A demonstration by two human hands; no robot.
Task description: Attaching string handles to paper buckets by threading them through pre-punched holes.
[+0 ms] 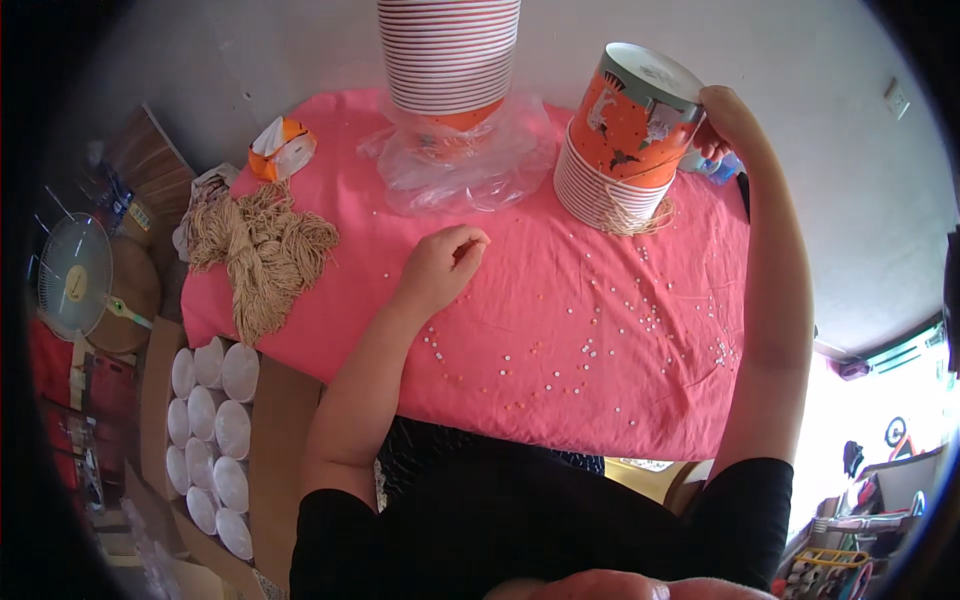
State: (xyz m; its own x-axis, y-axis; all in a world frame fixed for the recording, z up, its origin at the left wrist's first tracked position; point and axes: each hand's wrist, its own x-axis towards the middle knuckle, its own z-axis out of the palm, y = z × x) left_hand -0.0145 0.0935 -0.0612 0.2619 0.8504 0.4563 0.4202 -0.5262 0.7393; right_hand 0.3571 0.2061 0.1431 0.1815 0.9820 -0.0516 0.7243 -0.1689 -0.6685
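Note:
An orange and grey patterned paper bucket point(635, 130) stands upside down on top of a stack of nested buckets point(590, 190) at the back right. My right hand point(728, 122) is at the right side of its upper edge, fingers curled against it. Thin beige cord point(640, 215) hangs in loops around the lower part of the stack. My left hand point(442, 268) hovers over the middle of the table, fingers curled in and thumb near the index finger. Whatever may be between its fingertips is too small to see.
A tall bucket stack point(448, 60) rises from crumpled clear plastic point(450, 170) on the pink tablecloth point(480, 380). A heap of beige cord point(265, 245) and an orange-white packet point(282, 148) lie left. Small white and orange bits scatter across the cloth. A carton point(285, 420) holds white cups point(232, 430).

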